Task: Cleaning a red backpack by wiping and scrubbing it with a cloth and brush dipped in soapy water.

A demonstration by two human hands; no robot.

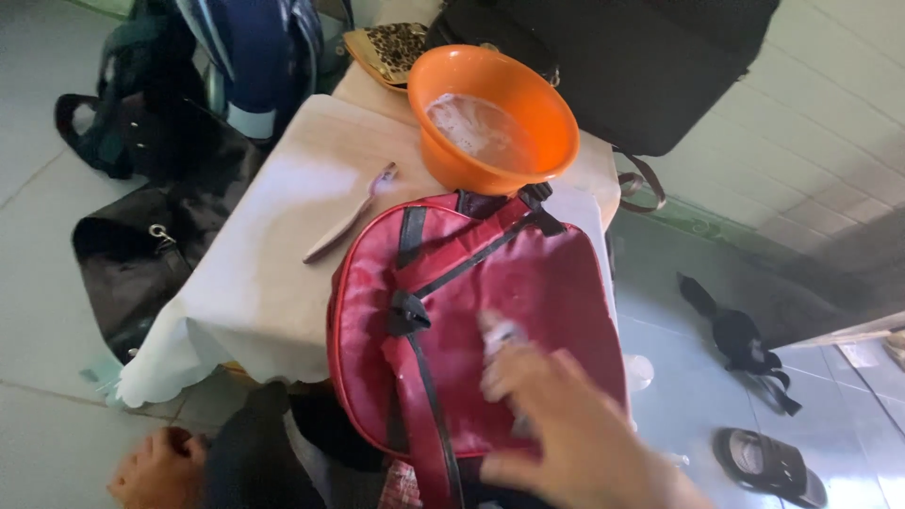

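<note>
A small pale object (500, 341), blurred, is being held in the right hand (575, 424) against the red backpack (471, 330) on the desk (273, 245), while the left hand (156, 467) is being kept low, its grip unclear.

Glossy red backpack (490, 311), shiny plastic orange bowl (495, 118), matt tablecloth (264, 273).

Bright daylight; glare on tablecloth (255, 273); right hand (566, 424) motion-blurred

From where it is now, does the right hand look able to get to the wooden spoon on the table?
Probably yes. The right hand is over the red bag, and the wooden spoon lies uncovered on the table just left of the bag, nothing between them.
</note>
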